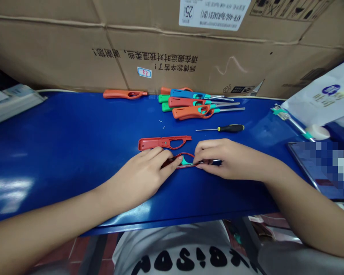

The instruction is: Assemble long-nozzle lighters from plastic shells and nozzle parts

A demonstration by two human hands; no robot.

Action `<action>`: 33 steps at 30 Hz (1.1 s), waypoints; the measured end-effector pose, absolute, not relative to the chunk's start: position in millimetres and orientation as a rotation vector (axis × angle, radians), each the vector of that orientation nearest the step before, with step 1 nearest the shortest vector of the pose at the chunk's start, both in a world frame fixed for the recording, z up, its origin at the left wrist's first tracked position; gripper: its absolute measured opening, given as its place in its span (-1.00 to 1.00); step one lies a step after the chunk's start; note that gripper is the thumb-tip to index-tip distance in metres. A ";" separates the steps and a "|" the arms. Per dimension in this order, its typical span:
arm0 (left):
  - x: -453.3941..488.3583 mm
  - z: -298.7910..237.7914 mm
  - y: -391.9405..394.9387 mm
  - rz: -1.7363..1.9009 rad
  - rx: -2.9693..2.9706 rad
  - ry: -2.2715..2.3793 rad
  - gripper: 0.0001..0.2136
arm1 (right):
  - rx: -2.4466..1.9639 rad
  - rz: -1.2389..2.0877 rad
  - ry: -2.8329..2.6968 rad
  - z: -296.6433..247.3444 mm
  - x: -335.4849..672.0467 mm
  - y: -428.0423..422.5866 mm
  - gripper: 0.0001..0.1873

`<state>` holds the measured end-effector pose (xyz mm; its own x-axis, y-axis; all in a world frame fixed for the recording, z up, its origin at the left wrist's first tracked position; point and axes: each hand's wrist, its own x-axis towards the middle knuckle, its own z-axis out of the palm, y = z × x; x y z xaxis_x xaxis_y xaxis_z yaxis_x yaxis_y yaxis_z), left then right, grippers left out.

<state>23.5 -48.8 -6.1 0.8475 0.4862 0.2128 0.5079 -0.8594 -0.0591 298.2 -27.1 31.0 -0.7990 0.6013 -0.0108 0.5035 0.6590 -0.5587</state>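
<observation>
Low over the blue table, my left hand (pixel 146 170) is closed around the handle end of a red lighter half (pixel 190 155), its thumb near the teal trigger (pixel 185 161). My right hand (pixel 225 157) pinches the front end, where a metal tube (pixel 217 162) shows behind the fingers. Most of the handle is hidden under the left fingers. Just beyond lies a second red shell half (pixel 149 143), its hollow side up. A black and yellow screwdriver (pixel 231 128) rests beyond my right hand.
Several assembled lighters (pixel 189 111) are piled along the back. An orange lighter shell (pixel 122 94) lies left of them. A large cardboard box (pixel 74 57) walls off the rear. To the right are a white bag (pixel 318 91), tubes with teal parts (pixel 294 124) and a tablet-like device (pixel 306 168).
</observation>
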 end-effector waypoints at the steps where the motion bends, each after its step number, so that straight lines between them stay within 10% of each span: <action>1: 23.3 -6.7 -48.4 -0.297 -2.911 -0.796 -0.63 | -0.900 0.820 -2.704 30.8 298.4 -27.0 -0.83; 14: 22.8 -5.3 -44.1 -0.419 -2.935 -0.759 -0.69 | -0.816 0.384 -2.878 19.0 288.4 -31.6 -0.84; 33: 20.9 -6.8 -45.1 -0.369 -2.979 -0.770 -0.66 | -1.009 0.735 -2.730 27.4 287.5 -31.1 -0.83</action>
